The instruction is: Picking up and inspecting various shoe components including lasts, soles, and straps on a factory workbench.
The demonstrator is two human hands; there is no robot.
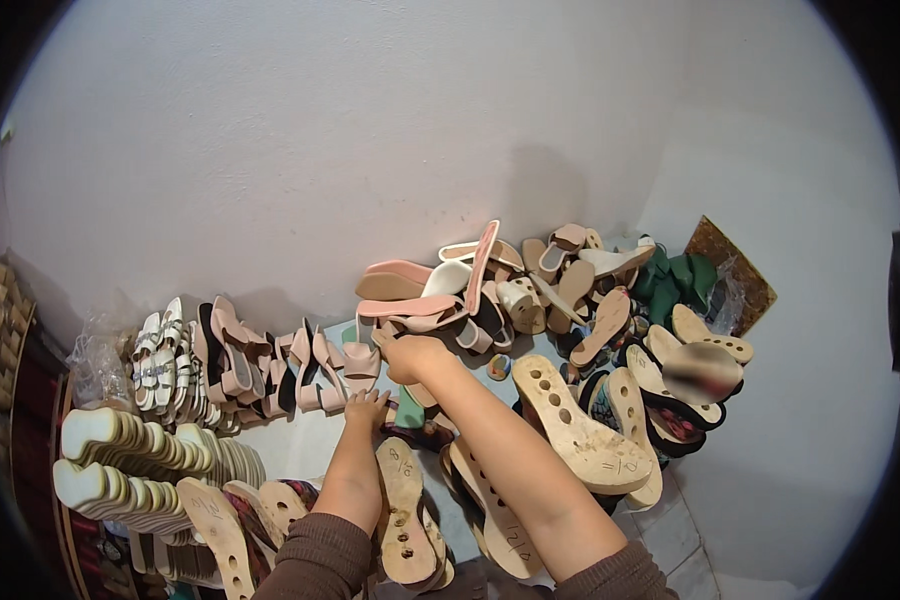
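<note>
Reaching across a crowded surface, my right hand (410, 357) has its fingers curled at the near end of a pink sandal (410, 308) in the heap by the wall. Its fingertips are partly hidden against the shoes. Lower and to its left, my left hand (366, 405) has its fingers slightly apart, touching or just in front of a pink heeled sandal (361, 362) at the end of a row. A green piece (410, 408) lies beside the left hand. Pale wooden sole forms (404, 500) with holes lie around my forearms.
White sandals (168, 365) and stacked cream soles (160, 445) stand at the left. More shoes and a large wooden form (585, 430) crowd the right, with green pieces (675, 285) and a brown board (735, 275) by the corner. A white wall (370, 130) rises behind.
</note>
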